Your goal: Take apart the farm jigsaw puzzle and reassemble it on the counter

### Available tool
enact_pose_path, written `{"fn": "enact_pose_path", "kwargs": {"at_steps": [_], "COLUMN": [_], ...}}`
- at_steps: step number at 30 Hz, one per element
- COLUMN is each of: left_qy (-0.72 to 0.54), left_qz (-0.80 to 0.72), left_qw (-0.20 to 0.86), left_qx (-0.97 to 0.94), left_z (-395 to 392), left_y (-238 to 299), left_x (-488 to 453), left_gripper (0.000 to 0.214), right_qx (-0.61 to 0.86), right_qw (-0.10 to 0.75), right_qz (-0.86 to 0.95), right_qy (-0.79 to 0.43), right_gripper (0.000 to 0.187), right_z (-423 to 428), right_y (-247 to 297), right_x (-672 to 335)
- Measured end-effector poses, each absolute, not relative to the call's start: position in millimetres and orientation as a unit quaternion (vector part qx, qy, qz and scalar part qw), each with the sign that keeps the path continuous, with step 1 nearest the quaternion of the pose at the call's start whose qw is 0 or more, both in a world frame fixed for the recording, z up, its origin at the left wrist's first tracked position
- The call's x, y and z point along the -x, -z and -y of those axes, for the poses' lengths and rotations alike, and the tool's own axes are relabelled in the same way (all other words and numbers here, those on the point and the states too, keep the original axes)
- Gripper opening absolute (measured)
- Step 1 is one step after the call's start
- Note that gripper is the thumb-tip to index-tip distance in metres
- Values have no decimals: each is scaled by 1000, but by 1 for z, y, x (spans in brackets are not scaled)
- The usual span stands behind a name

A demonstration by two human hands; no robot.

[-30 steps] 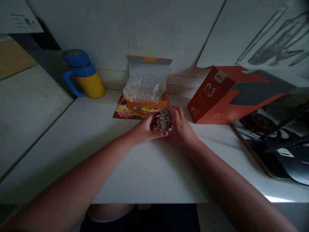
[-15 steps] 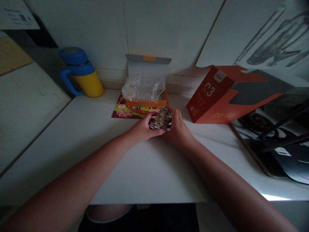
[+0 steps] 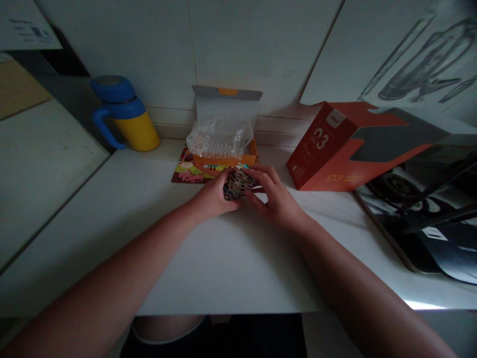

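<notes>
A stack of thin cardboard puzzle pieces (image 3: 237, 184) is held just in front of the box, its layered, uneven edges facing me. My left hand (image 3: 214, 197) is closed around the left side of the stack, thumb in front. At the right side, my right hand (image 3: 278, 201) has its fingertips and thumb on the stack, with a gap between them. Behind the hands, an orange box (image 3: 223, 161) stands with its grey lid raised and clear bubble wrap (image 3: 220, 136) in it. Under that box lies a colourful printed board (image 3: 190, 171), partly hidden by the hands.
A blue and yellow flask (image 3: 136, 127) with a handle stands at the back left. To the right is a tall open red-orange box (image 3: 316, 149). Beyond it lie dark, glossy items (image 3: 413, 233). The white table (image 3: 223, 268) meets the wall behind.
The stack has moved slightly left and turned in my hands. My right hand's fingers have loosened and spread, while my left hand has stayed around the stack.
</notes>
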State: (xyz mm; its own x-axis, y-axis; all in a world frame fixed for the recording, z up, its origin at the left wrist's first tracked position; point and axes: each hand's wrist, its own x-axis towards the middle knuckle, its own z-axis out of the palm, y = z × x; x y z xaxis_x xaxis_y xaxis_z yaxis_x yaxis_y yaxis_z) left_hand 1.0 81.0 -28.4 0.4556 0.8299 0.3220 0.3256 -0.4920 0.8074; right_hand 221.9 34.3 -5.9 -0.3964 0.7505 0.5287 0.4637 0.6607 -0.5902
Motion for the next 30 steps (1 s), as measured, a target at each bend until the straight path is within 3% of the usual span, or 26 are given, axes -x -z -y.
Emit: {"fn": "enact_pose_path", "kwargs": {"at_steps": [5, 16, 23, 30], "left_qy": [-393, -396, -409, -391], "left_qz": [-368, -358, -307, -321], "left_qw": [381, 346, 369, 336], "left_qx": [-752, -771, -776, -794], "left_z": [-81, -81, -80, -80], "left_y": [31, 31, 29, 32], "left_x": [-7, -8, -8, -4], "left_gripper": [76, 66, 82, 78], "right_qx": [372, 423, 438, 452], "right_qw": [402, 419, 449, 502], "right_qz": [820, 782, 743, 623], "right_qy": [-166, -182, -233, -394], "right_gripper": [43, 24, 31, 62], "right_z": [-33, -26, -28, -38], "right_y": [6, 0, 3, 13], "right_x": [-220, -214, -214, -214]}}
